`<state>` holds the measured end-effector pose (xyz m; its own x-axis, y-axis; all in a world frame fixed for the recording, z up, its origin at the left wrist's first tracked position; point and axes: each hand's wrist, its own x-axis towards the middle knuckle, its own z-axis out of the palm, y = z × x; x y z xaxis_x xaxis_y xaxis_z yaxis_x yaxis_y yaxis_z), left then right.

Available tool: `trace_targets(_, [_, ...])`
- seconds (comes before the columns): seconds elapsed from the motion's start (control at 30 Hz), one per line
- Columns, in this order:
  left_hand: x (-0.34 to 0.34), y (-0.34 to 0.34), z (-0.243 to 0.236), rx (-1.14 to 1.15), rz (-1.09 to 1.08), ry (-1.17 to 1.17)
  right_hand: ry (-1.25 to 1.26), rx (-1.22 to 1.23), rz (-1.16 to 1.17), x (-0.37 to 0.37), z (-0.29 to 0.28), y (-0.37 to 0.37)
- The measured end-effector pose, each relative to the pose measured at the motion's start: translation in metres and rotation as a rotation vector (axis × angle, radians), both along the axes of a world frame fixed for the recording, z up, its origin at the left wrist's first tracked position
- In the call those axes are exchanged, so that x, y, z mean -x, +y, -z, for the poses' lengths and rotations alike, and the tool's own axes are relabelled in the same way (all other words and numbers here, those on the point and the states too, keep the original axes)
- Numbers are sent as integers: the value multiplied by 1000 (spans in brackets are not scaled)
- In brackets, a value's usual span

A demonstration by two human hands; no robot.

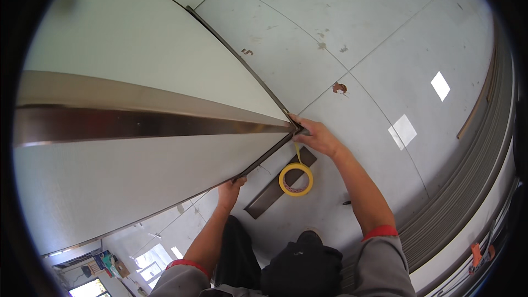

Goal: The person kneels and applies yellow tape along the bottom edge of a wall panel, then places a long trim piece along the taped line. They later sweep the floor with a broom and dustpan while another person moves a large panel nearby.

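A shiny brown metal strip (154,121) comes closest, running from 9 o'clock to the middle along a pale panel (137,179). Just toward 3, the right hand (314,136) has its fingers curled tight round the corner of the dark edging (267,155); at 7, the left hand's (231,191) fingers are closed on that edging. A yellow tape roll (309,180) shows at 5 over a dark slat (268,196), its tail reaching the corner.

Single fisheye view from head height, steeply downward, right hand (320,137) near, floor (396,82) beyond.
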<state>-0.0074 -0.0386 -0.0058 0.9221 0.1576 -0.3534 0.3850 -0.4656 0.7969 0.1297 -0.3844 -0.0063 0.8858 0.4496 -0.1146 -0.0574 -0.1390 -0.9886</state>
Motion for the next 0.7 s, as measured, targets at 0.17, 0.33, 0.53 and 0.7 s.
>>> trace_targets(0.17, [2,12,1,-70,103,42,-43,106,128,13,7,16])
trace_targets(0.33, [-2,5,-4,-75,77,46,-101,139,253,18,16,30])
trace_targets(0.53, [0,6,-5,-114,63,55,-96,143,295,19,16,35])
trace_targets(0.7, [24,-52,-22,81,-259,264,-84,249,290,19,2,35])
